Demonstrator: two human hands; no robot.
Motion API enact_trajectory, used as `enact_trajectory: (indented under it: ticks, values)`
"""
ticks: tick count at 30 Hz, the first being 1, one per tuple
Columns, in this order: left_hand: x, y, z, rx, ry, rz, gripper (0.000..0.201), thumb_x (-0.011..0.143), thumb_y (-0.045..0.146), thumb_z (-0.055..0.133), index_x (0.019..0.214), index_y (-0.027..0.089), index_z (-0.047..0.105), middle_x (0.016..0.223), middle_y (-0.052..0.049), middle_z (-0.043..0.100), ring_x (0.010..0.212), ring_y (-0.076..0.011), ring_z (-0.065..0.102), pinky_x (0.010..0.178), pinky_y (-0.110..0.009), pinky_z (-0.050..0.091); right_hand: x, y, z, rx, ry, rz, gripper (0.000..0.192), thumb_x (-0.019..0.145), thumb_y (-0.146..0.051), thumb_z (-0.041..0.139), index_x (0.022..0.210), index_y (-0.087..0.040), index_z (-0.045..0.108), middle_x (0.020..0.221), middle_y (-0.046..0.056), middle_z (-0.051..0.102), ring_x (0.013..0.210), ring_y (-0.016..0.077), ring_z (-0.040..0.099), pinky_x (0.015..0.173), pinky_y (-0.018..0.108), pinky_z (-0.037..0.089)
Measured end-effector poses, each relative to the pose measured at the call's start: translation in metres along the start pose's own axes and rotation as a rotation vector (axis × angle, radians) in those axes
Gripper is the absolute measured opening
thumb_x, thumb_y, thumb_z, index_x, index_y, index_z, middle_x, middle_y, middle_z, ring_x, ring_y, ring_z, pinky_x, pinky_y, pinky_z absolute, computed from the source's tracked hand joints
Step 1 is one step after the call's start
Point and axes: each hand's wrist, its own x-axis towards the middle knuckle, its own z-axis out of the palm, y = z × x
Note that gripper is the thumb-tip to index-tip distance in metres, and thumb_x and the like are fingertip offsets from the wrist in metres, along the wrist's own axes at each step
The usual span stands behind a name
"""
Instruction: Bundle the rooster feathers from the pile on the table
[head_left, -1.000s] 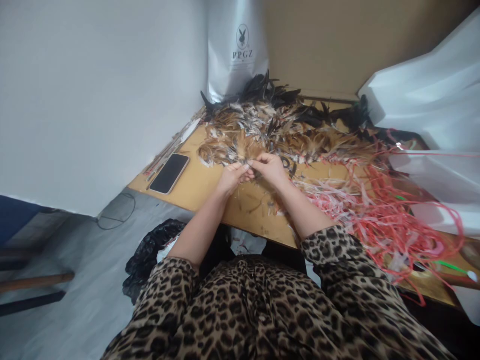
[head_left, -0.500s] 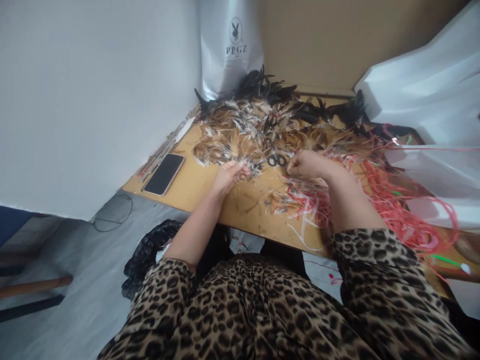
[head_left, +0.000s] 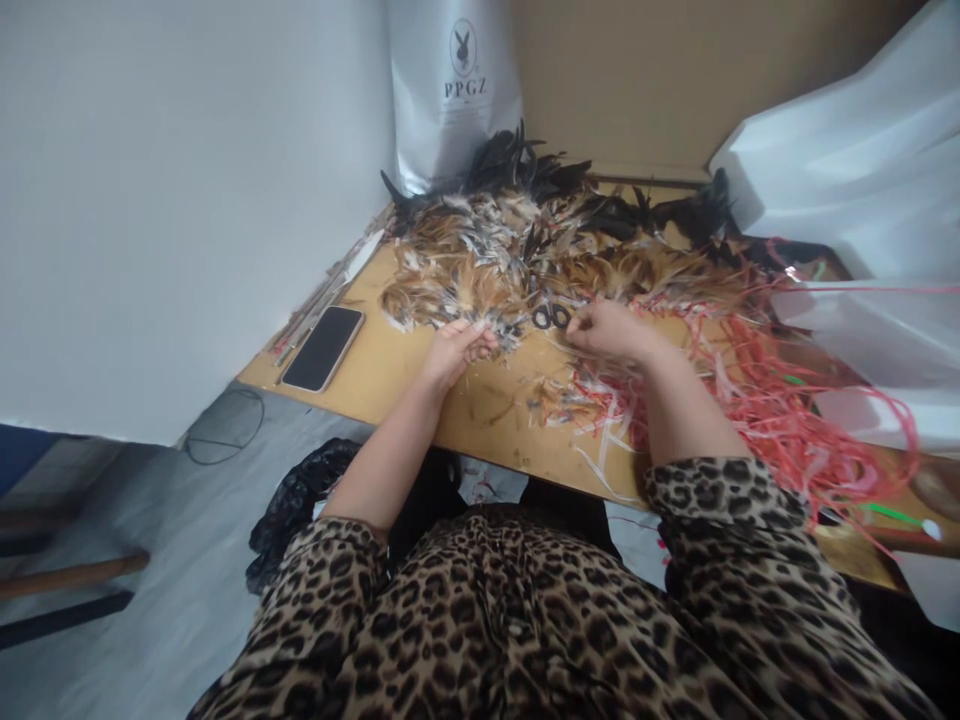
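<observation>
1. Left hand (head_left: 456,350): fingers pinched together on a small tuft at the edge of the feather pile (head_left: 517,250).
2. Right hand (head_left: 609,330): curled beside the scissors (head_left: 553,317); whether it grips anything cannot be told.
3. Progress (a judgement): most feathers remain loose at 12 o'clock; red strips (head_left: 757,400) lie at 3 o'clock.
4. Bag (head_left: 454,90) reads "PPGZ".

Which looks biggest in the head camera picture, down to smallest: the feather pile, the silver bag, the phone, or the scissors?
1. Feather pile, spread across the table's far side.
2. Silver bag; it stands farther back, so its true size is unsure.
3. Phone.
4. Scissors, just their black handle loops showing beside the right hand.
</observation>
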Motion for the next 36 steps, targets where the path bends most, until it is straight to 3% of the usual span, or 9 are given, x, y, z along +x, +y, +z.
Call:
enact_trajectory:
  ticks: [3, 6, 11, 17, 21, 26, 31, 36]
  values:
    - [0.000, 0.000, 0.000, -0.008, 0.006, -0.020, 0.019, 0.071, 0.028, 0.067, 0.076, 0.010, 0.062, 0.071, -0.005, 0.068, 0.064, -0.0092, 0.065, 0.056, -0.016, 0.046, -0.004, 0.000, -0.008, 0.430, 0.145, -0.004, 0.021, 0.066, -0.034, 0.063, 0.071, -0.014, 0.063, 0.057, 0.001, 0.061, 0.050, 0.0100, 0.051, 0.050, 0.022, 0.039]
    - [0.001, -0.001, 0.000, -0.019, -0.020, -0.034, 0.017, 0.073, 0.026, 0.065, 0.080, 0.010, 0.063, 0.083, -0.008, 0.070, 0.068, -0.0094, 0.065, 0.058, -0.016, 0.047, -0.007, -0.004, -0.013, 0.796, 0.202, -0.038, 0.025, 0.065, -0.037, 0.068, 0.073, -0.014, 0.060, 0.056, 0.002, 0.061, 0.042, 0.0061, 0.045, 0.041, 0.019, 0.033]
    - [0.000, 0.004, 0.011, -0.085, -0.081, -0.020, 0.012, 0.077, 0.021, 0.060, 0.082, 0.011, 0.064, 0.100, -0.010, 0.068, 0.073, -0.0083, 0.065, 0.059, -0.014, 0.048, -0.006, -0.015, -0.015, 1.056, 0.215, -0.113, 0.028, 0.062, -0.036, 0.072, 0.070, -0.015, 0.055, 0.077, 0.006, 0.068, 0.042, 0.0042, 0.045, 0.037, 0.018, 0.031]
    - [0.003, 0.025, 0.044, -0.088, -0.165, -0.068, 0.010, 0.078, 0.016, 0.059, 0.086, 0.011, 0.063, 0.111, -0.010, 0.064, 0.075, -0.0083, 0.065, 0.062, -0.015, 0.049, -0.006, -0.026, -0.018, 1.149, 0.158, -0.125, 0.030, 0.063, -0.037, 0.072, 0.072, -0.017, 0.051, 0.075, 0.003, 0.068, 0.042, 0.0052, 0.048, 0.037, 0.018, 0.034]
    - [0.008, 0.020, 0.056, -0.091, -0.218, -0.098, 0.009, 0.079, 0.015, 0.058, 0.085, 0.011, 0.063, 0.104, -0.009, 0.067, 0.073, -0.0083, 0.065, 0.062, -0.015, 0.049, -0.006, -0.032, -0.016, 1.249, 0.111, -0.124, 0.031, 0.062, -0.036, 0.073, 0.073, -0.018, 0.051, 0.073, 0.001, 0.067, 0.051, 0.0074, 0.057, 0.042, 0.017, 0.040]
    - [0.011, 0.000, 0.053, -0.143, -0.267, -0.213, 0.008, 0.078, 0.015, 0.059, 0.083, 0.010, 0.064, 0.085, -0.007, 0.069, 0.068, -0.0085, 0.065, 0.059, -0.015, 0.049, -0.003, -0.037, -0.007, 1.307, 0.059, -0.118, 0.031, 0.062, -0.035, 0.075, 0.073, -0.017, 0.053, 0.071, 0.001, 0.066, 0.059, 0.0088, 0.061, 0.048, 0.017, 0.046]
    - [0.013, -0.005, 0.043, -0.209, -0.174, -0.245, 0.005, 0.079, 0.012, 0.058, 0.078, 0.011, 0.062, 0.073, -0.003, 0.067, 0.062, -0.0053, 0.063, 0.057, -0.012, 0.048, 0.001, -0.036, -0.003, 1.260, 0.090, -0.103, 0.033, 0.059, -0.037, 0.076, 0.073, -0.017, 0.054, 0.065, -0.001, 0.062, 0.052, 0.0073, 0.056, 0.048, 0.019, 0.044]
    - [0.016, -0.002, 0.036, -0.232, -0.120, -0.202, 0.006, 0.080, 0.011, 0.057, 0.077, 0.010, 0.062, 0.069, -0.002, 0.066, 0.057, -0.0037, 0.061, 0.053, -0.011, 0.047, -0.002, -0.033, -0.004, 0.895, 0.126, -0.113, 0.033, 0.060, -0.036, 0.073, 0.082, -0.015, 0.061, 0.057, -0.003, 0.055, 0.046, 0.0055, 0.044, 0.046, 0.020, 0.034]
